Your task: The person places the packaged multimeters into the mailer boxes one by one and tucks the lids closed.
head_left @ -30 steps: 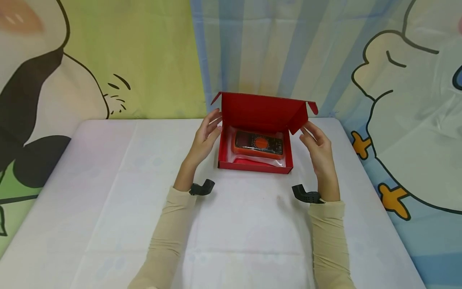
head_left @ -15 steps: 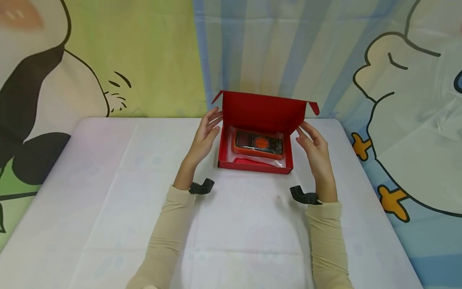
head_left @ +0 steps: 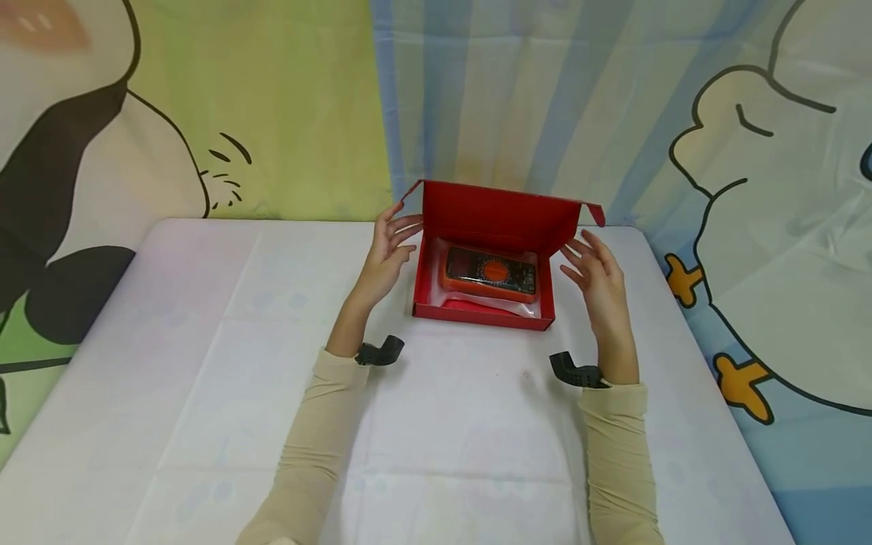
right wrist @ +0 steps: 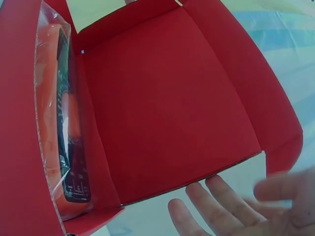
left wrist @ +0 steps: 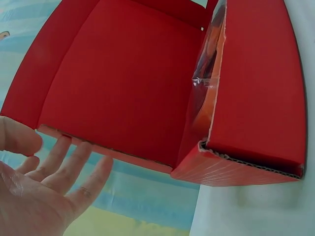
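Note:
A red cardboard box [head_left: 477, 316] stands at the table's far side with its lid [head_left: 500, 218] raised. Inside lies an orange and black multimeter [head_left: 490, 272] in a clear plastic bag [head_left: 526, 308]. At the box's left is my left hand [head_left: 378, 269]; its outstretched fingers [left wrist: 74, 164] touch the lid's side edge in the left wrist view. My right hand [head_left: 601, 286] is at the other side, palm towards the box. In the right wrist view its fingertips [right wrist: 196, 191] meet the lid's lower side edge, and the thumb stays apart. Neither hand grips anything.
A white cloth covers the table [head_left: 443, 424]. Close behind the box hangs a striped, cartoon-printed curtain [head_left: 490, 98]. Each wrist carries a black camera mount [head_left: 381, 351].
The lid has tipped slightly forward and its top edge sits lower. My right hand has shifted a little inward and its fingers have spread. The left fingers have moved a little along the lid's side.

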`<state>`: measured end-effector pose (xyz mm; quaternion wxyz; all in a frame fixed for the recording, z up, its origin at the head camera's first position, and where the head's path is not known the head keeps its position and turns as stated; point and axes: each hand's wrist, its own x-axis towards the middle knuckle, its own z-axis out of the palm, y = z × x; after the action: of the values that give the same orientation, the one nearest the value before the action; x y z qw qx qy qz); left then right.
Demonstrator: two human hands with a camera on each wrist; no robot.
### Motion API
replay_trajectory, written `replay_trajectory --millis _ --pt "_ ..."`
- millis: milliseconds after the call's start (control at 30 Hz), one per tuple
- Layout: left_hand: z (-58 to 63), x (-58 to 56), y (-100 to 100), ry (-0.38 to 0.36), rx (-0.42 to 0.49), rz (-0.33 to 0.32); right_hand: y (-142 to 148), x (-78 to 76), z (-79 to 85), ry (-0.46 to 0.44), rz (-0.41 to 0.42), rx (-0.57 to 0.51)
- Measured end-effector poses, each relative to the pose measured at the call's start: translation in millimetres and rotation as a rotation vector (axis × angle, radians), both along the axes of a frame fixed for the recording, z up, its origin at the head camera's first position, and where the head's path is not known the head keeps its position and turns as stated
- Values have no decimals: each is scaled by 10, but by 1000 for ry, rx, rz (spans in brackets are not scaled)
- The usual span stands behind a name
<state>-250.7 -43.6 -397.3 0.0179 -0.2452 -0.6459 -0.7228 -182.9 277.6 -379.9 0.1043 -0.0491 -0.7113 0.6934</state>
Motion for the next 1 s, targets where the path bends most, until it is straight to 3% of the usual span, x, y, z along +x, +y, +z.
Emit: replay_trajectory --millis 133,300,467,567,700,867,1000 --pt "9 2 -14 -28 -12 9 28 15 -10 -2 -19 -81" --pt "32 9 -53 -69 -7 30 46 9 -12 -6 -30 -68" --pt "35 1 -81 -47 -170 64 52 7 -30 -4 -28 -48" --pt "60 7 -84 -56 -249 98 45 2 -26 3 -23 -4" --pt "119 15 -92 -60 -262 119 25 16 29 58 -12 55" --pt "152 48 -141 33 -219 132 19 88 105 134 -10 180" --pt "136 115 -215 65 -268 127 85 183 77 109 71 293"
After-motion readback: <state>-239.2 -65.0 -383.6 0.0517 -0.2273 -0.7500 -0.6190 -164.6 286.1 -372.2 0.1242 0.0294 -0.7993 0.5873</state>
